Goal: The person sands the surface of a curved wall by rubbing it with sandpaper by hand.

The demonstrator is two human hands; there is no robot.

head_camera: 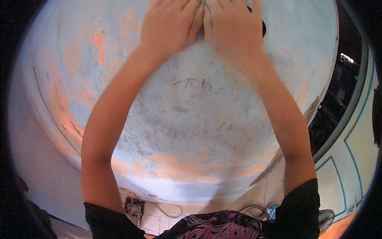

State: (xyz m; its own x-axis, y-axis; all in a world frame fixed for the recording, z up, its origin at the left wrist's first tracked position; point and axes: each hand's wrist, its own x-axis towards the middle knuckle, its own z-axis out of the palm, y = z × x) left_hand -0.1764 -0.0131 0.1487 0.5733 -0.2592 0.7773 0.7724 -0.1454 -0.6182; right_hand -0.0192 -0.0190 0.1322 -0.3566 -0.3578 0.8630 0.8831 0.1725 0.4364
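Observation:
A large curved panel (191, 125), patchy blue-grey and orange like sanded paint or filler, fills the view before me. Both arms reach up over it. My left hand (173, 25) lies back upward at the top centre, its fingertips cut off by the picture's edge. Beside it, thumbs side touching or nearly so, is my right hand (234, 25). Parts of a small black object (264, 28) show past the right hand's outer edge; what it is cannot be told. Whether either palm presses on something is hidden.
At the right are a dark opening (337, 86) with a black rim and a pale panel (352, 161) with teal lines. Below lie a tiled floor (158, 222), a looped hose or cable (174, 215) and dark equipment (133, 208). A dark shape stands at lower left.

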